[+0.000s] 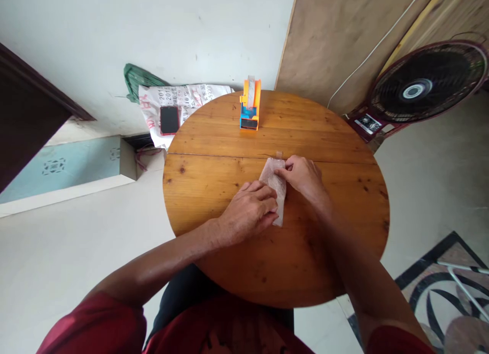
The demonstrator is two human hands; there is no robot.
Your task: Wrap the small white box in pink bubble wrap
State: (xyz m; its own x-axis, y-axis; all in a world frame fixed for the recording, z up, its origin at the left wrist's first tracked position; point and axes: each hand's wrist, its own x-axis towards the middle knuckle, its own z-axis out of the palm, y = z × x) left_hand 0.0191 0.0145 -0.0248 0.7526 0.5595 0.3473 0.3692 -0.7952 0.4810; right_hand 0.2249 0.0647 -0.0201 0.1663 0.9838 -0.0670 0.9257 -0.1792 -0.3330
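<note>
The packet, pale and translucent, lies near the middle of the table, its long side running away from the person. The right grip appears to be pinching its right edge near the far end, between thumb and forefinger; the left grip is curled over its near left part, and whether those fingers pinch or merely press I cannot tell, as the knuckles hide them. To do this well, the left should bear down lightly and evenly, so that the packet does not skid on the smooth wood, while the right works the edge flat without tugging hard enough to crease or tear it. A small clear strip, perhaps tape, shows at the packet's far end and is best not rumpled. Farther off, near the table's far rim, the dispenser stands upright, well apart from both grips; past the table's left edge a phone rests on a printed sheet, and a fan is off to the right
</note>
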